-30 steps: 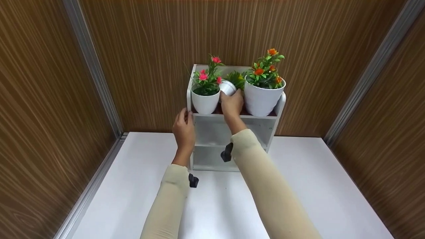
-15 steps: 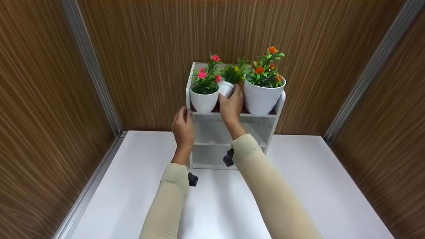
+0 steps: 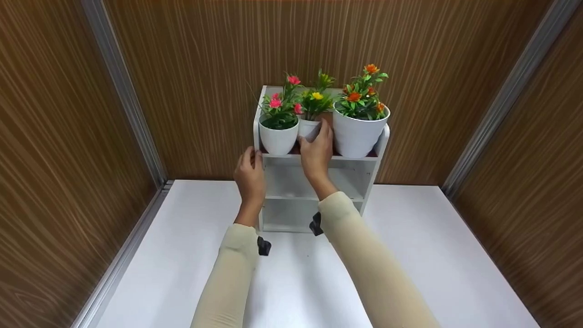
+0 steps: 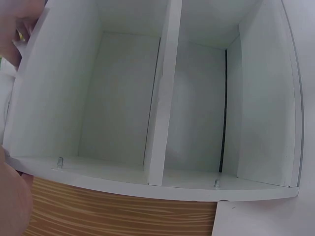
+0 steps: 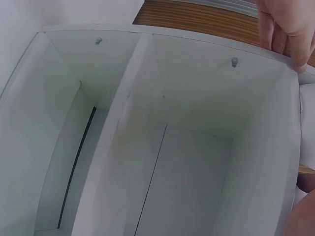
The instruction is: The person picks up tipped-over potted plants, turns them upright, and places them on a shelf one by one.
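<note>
A small smooth white plastic pot of yellow artificial flowers (image 3: 310,127) stands upright on top of the boxy white laminate shelf unit (image 3: 360,175), between a rounded white pot of pink flowers (image 3: 278,136) and a larger tapered white pot of orange flowers (image 3: 358,134). The right hand (image 3: 316,152) curls around the small pot. The left hand (image 3: 250,175) rests, fingers fairly straight, against the shelf unit's left side.

Both arms in long, close-fitting beige fabric sleeves (image 3: 227,282), cuffs ending at the wrists. Bare left hand (image 3: 250,175) and bare right hand (image 3: 315,152), no gloves. Small black plastic camera mount (image 3: 263,246) under left wrist, matching black mount (image 3: 315,224) under right.
</note>
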A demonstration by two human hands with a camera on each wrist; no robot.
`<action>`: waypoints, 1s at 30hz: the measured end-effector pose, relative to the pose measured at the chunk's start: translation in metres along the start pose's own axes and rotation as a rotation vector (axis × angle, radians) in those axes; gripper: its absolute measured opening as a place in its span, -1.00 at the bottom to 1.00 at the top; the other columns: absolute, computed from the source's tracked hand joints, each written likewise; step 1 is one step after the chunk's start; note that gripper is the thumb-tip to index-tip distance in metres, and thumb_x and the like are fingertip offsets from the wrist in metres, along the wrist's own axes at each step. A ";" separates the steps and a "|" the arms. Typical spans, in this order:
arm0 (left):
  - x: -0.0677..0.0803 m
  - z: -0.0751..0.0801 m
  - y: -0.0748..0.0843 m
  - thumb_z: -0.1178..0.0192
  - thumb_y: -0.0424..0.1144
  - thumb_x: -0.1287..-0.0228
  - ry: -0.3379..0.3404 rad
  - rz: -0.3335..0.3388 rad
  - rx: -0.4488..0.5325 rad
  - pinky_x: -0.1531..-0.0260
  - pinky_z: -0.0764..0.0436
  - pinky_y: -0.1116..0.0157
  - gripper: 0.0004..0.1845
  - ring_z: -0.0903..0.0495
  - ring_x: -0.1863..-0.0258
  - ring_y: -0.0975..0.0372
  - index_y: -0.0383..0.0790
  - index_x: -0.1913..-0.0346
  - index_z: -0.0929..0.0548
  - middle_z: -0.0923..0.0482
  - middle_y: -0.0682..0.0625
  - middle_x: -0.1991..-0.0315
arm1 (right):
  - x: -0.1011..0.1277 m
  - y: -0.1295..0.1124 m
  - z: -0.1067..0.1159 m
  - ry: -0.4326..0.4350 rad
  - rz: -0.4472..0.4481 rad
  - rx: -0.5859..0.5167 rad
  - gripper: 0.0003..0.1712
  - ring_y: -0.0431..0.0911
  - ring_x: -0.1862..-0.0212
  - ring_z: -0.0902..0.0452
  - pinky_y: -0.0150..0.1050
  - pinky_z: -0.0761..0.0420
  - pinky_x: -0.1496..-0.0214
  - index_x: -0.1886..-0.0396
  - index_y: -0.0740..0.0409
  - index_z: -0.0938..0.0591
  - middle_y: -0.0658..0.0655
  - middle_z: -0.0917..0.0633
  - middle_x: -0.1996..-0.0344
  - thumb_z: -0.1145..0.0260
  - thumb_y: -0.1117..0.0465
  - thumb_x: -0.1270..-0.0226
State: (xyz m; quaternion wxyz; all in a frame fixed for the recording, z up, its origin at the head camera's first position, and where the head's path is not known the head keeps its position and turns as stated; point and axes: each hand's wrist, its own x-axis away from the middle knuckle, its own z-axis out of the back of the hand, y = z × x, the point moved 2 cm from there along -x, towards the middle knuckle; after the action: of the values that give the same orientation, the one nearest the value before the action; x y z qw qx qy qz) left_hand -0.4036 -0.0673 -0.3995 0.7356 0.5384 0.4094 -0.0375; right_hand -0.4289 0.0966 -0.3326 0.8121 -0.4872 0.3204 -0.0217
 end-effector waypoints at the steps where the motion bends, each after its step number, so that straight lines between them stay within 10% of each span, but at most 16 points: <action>1: 0.000 0.000 0.000 -0.10 -0.19 -0.55 -0.002 0.001 -0.003 -0.03 -0.68 0.24 -0.65 -0.68 -0.04 0.10 -0.34 -0.21 -0.60 -0.66 -0.18 -0.04 | 0.001 0.001 0.000 0.003 0.003 0.000 -0.15 0.01 -0.49 -0.25 -0.08 -0.28 -0.54 -0.52 0.16 -0.23 0.18 -0.35 -0.45 -0.43 0.25 -0.33; 30: -0.002 0.004 -0.001 -0.10 -0.17 -0.55 0.002 0.023 -0.010 -0.05 -0.68 0.22 -0.63 -0.66 -0.06 0.09 -0.33 -0.22 -0.60 -0.65 -0.18 -0.06 | -0.003 0.006 0.001 -0.062 0.075 0.100 -0.23 -0.03 -0.50 -0.26 -0.11 -0.31 -0.53 -0.54 0.09 -0.23 0.13 -0.33 -0.48 -0.32 0.31 -0.42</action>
State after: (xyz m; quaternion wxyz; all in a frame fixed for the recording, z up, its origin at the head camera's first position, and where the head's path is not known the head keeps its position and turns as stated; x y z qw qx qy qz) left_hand -0.4027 -0.0720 -0.3987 0.7382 0.5393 0.4044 -0.0266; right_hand -0.4319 0.1018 -0.3360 0.8454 -0.4340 0.3114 0.0077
